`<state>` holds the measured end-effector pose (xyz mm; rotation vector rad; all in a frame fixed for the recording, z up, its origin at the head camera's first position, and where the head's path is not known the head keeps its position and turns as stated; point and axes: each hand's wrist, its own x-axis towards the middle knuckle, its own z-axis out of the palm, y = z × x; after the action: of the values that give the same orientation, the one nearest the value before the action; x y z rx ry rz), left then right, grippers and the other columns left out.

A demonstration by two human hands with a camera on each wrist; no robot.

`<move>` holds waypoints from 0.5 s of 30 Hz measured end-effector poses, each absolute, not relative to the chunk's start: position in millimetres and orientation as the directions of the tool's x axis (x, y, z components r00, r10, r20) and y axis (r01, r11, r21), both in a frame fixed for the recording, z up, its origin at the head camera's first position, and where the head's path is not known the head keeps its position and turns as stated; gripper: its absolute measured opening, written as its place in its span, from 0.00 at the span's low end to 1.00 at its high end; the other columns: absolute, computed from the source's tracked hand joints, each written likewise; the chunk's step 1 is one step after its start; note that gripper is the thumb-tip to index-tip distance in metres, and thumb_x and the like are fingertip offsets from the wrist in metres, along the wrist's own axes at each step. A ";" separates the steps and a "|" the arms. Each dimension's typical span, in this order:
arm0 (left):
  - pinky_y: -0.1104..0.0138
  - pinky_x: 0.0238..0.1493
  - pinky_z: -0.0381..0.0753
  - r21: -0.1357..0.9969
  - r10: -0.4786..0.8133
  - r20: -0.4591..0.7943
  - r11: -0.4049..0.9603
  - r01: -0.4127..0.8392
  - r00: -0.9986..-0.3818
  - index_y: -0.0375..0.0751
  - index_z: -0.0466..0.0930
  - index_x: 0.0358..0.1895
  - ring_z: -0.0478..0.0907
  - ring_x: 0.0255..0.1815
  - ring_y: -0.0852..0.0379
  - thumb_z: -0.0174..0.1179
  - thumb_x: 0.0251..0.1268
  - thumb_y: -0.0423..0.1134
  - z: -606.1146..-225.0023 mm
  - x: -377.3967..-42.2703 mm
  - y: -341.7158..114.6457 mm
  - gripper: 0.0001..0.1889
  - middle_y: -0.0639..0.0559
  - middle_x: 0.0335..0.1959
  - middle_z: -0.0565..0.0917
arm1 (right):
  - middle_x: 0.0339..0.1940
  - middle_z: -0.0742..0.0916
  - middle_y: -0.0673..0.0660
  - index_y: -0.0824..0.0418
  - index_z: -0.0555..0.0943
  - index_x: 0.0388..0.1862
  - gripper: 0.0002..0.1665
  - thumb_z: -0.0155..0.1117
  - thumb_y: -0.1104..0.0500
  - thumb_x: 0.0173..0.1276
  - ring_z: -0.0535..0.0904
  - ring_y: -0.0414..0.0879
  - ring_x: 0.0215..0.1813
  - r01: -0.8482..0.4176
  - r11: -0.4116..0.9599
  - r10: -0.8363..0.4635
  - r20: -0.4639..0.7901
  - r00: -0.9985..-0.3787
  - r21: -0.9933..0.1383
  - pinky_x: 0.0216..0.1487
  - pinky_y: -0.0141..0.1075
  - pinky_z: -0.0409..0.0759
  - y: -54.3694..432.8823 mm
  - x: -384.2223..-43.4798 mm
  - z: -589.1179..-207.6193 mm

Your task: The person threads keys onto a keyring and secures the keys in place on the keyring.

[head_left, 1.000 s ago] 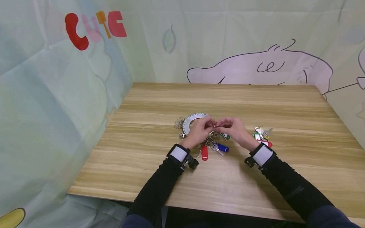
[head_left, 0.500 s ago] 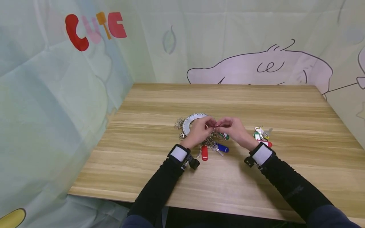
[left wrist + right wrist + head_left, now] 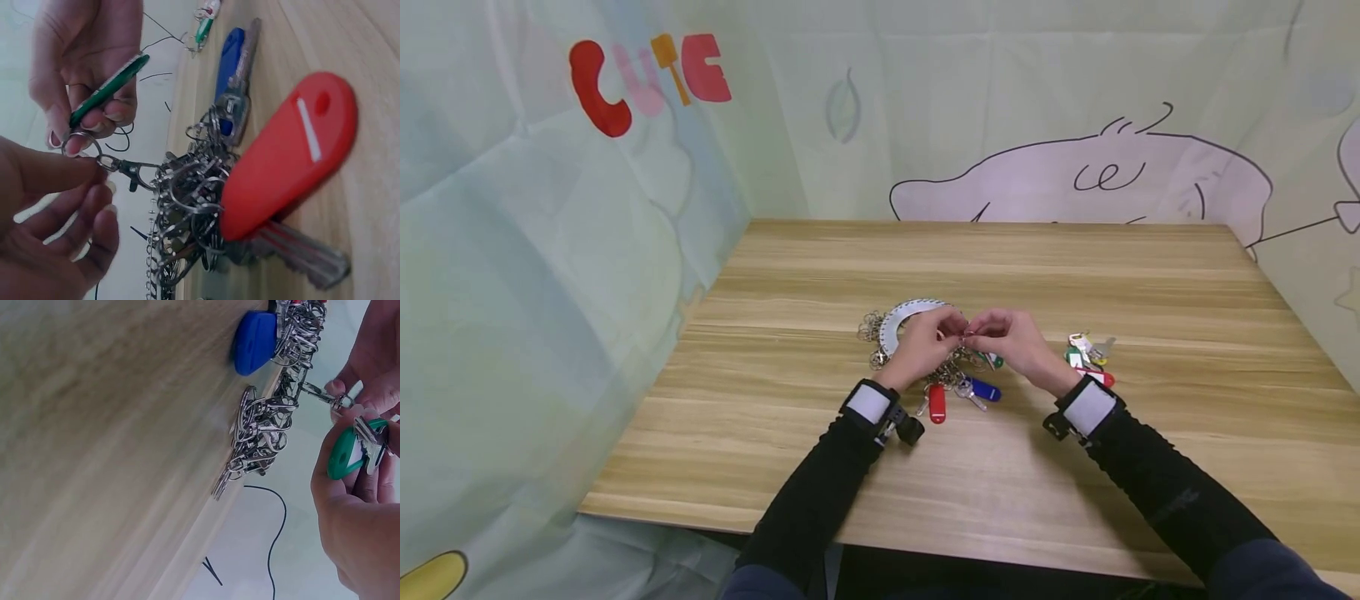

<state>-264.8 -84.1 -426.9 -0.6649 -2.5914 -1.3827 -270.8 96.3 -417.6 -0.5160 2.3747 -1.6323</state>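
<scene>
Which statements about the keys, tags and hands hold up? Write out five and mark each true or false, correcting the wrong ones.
1. The right grip holds a green key tag. True.

2. The left grip is empty. False: it pinches the ring end of a metal swivel clasp.

3. The blue key tag lies beside a key on the wooden table. True.

4. The red key tag near the blue one lies beyond the white ring holder. False: it lies on the person's side of that holder.

5. A separate pile of key tags lies to the right of the white ring holder. True.
</scene>
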 end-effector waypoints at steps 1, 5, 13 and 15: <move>0.75 0.37 0.77 0.749 0.331 0.321 0.485 0.452 -0.887 0.35 0.80 0.39 0.82 0.35 0.53 0.60 0.58 0.24 -426.5 -264.5 -84.5 0.07 0.43 0.33 0.86 | 0.42 0.88 0.64 0.68 0.81 0.44 0.14 0.68 0.62 0.62 0.83 0.40 0.39 -0.160 0.323 -0.399 0.019 -0.917 -0.933 0.42 0.29 0.79 96.2 -270.9 -417.5; 0.72 0.39 0.79 0.735 0.344 0.343 0.482 0.478 -0.874 0.34 0.80 0.40 0.82 0.36 0.53 0.59 0.59 0.24 -426.3 -263.8 -85.1 0.07 0.43 0.34 0.86 | 0.42 0.88 0.62 0.68 0.81 0.44 0.14 0.68 0.62 0.62 0.83 0.38 0.38 -0.149 0.311 -0.394 0.016 -0.919 -0.939 0.42 0.29 0.79 95.7 -271.5 -417.6; 0.75 0.34 0.77 0.784 0.271 0.299 0.476 0.398 -0.915 0.35 0.81 0.36 0.82 0.31 0.54 0.61 0.58 0.24 -428.4 -265.6 -83.8 0.05 0.42 0.31 0.86 | 0.38 0.89 0.58 0.68 0.81 0.43 0.13 0.68 0.63 0.61 0.84 0.44 0.38 -0.157 0.285 -0.400 0.031 -0.916 -0.945 0.38 0.30 0.78 96.4 -271.3 -418.2; 0.76 0.31 0.76 0.797 0.251 0.289 0.471 0.378 -0.924 0.35 0.81 0.36 0.81 0.29 0.56 0.62 0.57 0.25 -428.5 -266.2 -83.7 0.05 0.42 0.29 0.86 | 0.40 0.89 0.60 0.68 0.81 0.44 0.14 0.68 0.63 0.61 0.84 0.43 0.40 -0.159 0.289 -0.407 0.029 -0.913 -0.944 0.40 0.30 0.79 97.7 -271.4 -418.2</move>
<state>-266.2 -83.7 -428.5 -0.5540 -2.5791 -1.4483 -271.4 97.7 -418.2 -0.5229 2.3387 -1.6733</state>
